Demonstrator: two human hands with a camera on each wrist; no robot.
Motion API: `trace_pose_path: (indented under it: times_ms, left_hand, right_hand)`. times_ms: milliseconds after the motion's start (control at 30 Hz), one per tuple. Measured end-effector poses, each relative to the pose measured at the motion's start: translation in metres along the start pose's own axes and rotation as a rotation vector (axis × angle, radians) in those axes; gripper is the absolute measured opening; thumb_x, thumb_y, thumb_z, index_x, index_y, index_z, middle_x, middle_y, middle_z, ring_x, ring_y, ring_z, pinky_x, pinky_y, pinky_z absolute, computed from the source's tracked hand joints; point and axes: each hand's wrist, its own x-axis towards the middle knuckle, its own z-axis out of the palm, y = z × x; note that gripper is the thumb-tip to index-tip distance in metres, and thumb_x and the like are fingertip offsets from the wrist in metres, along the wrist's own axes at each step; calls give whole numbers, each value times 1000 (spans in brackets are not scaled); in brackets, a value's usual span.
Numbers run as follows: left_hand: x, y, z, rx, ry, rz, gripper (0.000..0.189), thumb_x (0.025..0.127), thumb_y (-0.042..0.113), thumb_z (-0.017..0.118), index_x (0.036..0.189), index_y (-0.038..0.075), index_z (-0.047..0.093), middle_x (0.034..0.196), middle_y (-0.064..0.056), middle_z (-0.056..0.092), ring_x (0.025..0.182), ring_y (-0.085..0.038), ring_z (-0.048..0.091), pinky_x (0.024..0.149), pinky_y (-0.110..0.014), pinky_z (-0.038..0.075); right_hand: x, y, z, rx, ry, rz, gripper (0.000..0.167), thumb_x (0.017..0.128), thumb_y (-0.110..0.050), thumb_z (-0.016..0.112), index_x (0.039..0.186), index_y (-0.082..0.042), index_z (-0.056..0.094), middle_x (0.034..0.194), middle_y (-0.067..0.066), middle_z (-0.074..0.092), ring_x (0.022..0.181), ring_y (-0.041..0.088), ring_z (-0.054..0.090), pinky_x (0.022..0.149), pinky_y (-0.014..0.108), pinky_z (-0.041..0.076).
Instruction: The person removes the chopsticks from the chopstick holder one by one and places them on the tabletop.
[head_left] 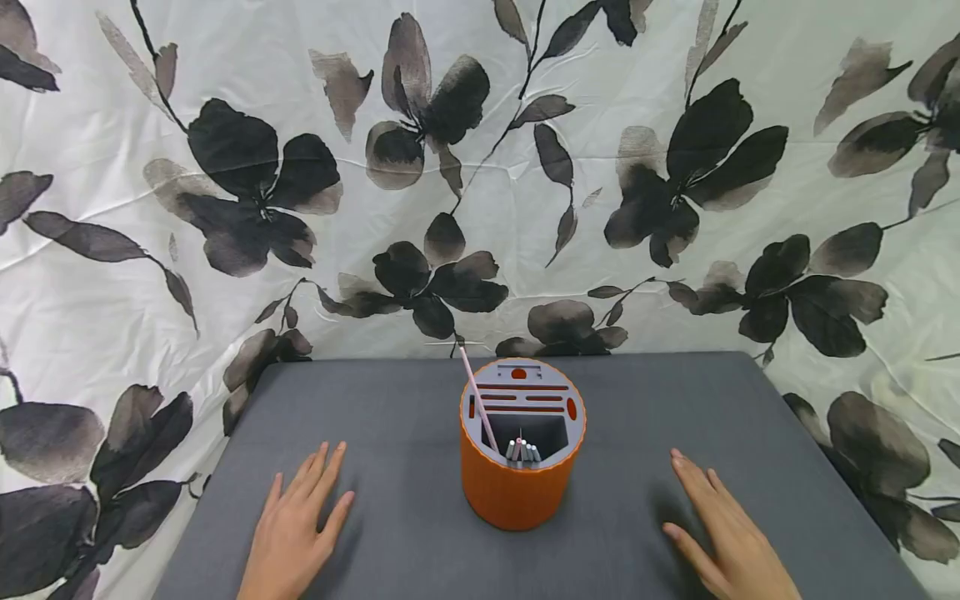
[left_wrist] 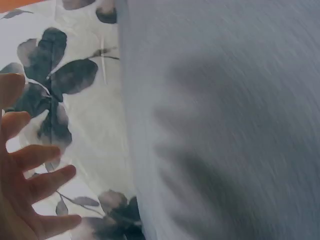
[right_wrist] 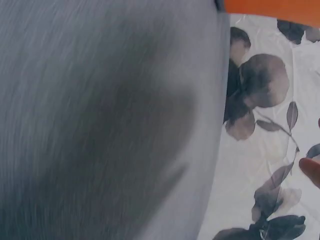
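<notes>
An orange round desk organizer (head_left: 517, 496) with a pale slotted top stands at the middle of the grey table. In its open compartment a thin pink stick (head_left: 478, 400) leans out to the upper left, beside a cluster of short pale rods (head_left: 522, 451) whose kind I cannot tell. My left hand (head_left: 297, 525) is held over the table left of the organizer, fingers spread and holding nothing. To the organizer's right, my right hand (head_left: 723, 529) also has extended fingers and touches no object. Only parts of the organizer's orange side (right_wrist: 280, 11) show in the wrist views.
The grey table (head_left: 375, 417) has a straight far edge and slanting sides. Behind and around it hangs white cloth (head_left: 555, 242) printed with dark flowers. Both hands cast soft shadows on the tabletop.
</notes>
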Motion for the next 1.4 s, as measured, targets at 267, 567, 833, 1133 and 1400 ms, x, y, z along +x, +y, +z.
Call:
trace_pose_path:
  times_ms: [267, 567, 833, 1133, 1400]
  left_hand:
    - [16, 21, 1, -150, 206, 115, 76, 89, 15, 82, 157, 25, 48, 150, -7, 62, 138, -37, 59, 113, -69, 41]
    - [33, 46, -8, -359, 274, 162, 59, 94, 10, 76, 149, 24, 59, 147, -3, 65, 132, -34, 64, 119, -54, 44]
    - [46, 64, -14, -439, 347, 244, 53, 92, 6, 76, 143, 21, 66, 142, -1, 69, 132, -28, 66, 124, -15, 28]
    - [62, 83, -21, -504, 388, 295, 47, 95, 7, 74, 140, 19, 68, 138, -1, 71, 129, -29, 67, 119, -22, 43]
    - [70, 94, -25, -529, 399, 316, 44, 96, 9, 73, 139, 19, 69, 138, 0, 71, 131, -26, 66, 117, -27, 46]
  right_hand:
    - [19, -18, 12, 143, 245, -59, 69, 105, -55, 53, 143, 2, 61, 144, 13, 66, 144, -4, 45, 124, 13, 30]
    - [47, -40, 11, 382, 436, -194, 53, 105, -27, 65, 130, 19, 60, 132, 23, 71, 132, 17, 63, 115, 15, 43]
    - [66, -56, 7, 467, 483, -237, 49, 102, -18, 68, 128, 22, 59, 128, 25, 72, 128, 19, 67, 110, 15, 47]
    - [82, -72, -2, 470, 494, -214, 46, 102, -19, 69, 125, 20, 62, 126, 22, 74, 126, 12, 68, 108, 13, 48]
    - [100, -86, -4, 563, 502, -264, 42, 101, -13, 70, 123, 22, 62, 126, 25, 73, 123, 18, 71, 108, 18, 51]
